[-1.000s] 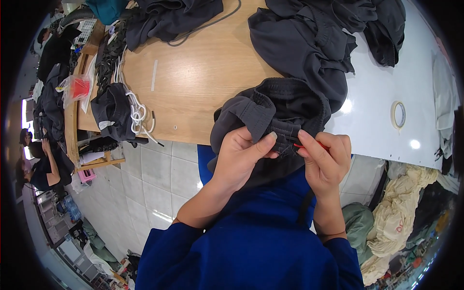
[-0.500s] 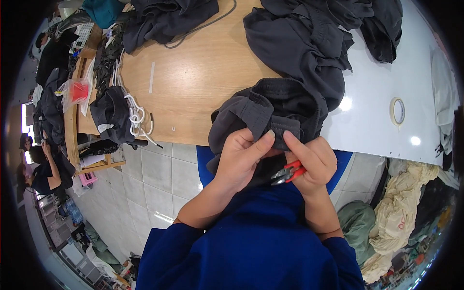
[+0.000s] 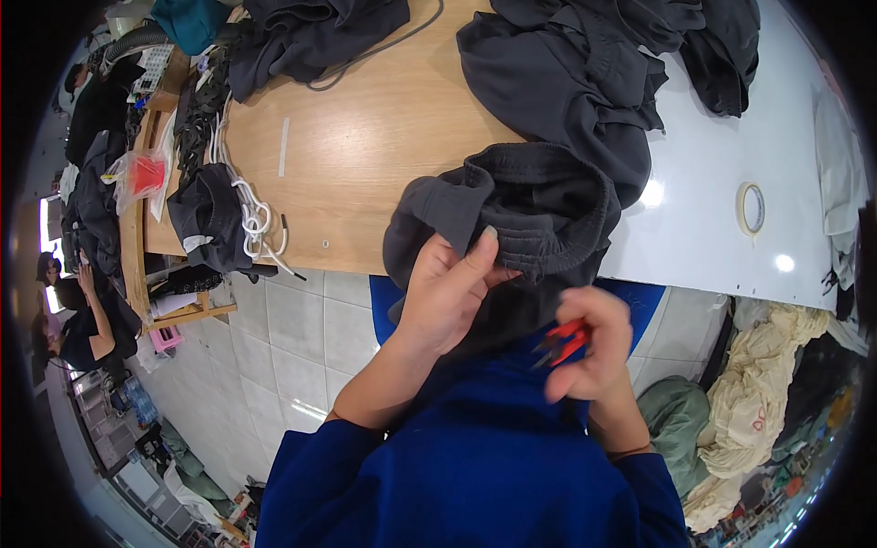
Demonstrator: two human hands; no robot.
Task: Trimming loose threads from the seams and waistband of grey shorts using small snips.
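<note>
A dark grey garment with a gathered elastic waistband (image 3: pixel 534 239) lies in front of me at the table's near edge, its opening facing up. My left hand (image 3: pixel 452 290) pinches the near part of that band between thumb and fingers. Just to the right and nearer my body, my right hand (image 3: pixel 596 342) is off the cloth, slightly blurred. In it are small red-handled snips (image 3: pixel 570 345), their metal jaws pointing left; the handles are partly hidden by the fingers.
More dark grey garments (image 3: pixel 566 100) are heaped beyond, across the wooden table (image 3: pixel 365 137) and the white surface (image 3: pixel 694 210). A tape roll (image 3: pixel 751 208) lies right. White cord (image 3: pixel 258 219) hangs by a dark bundle at left. Cream cloth (image 3: pixel 754 393) is piled lower right.
My right hand has let go of the waistband and drawn back toward my body, turning the snips. The left hand keeps its pinch, and the band's near edge now shows more openly.
</note>
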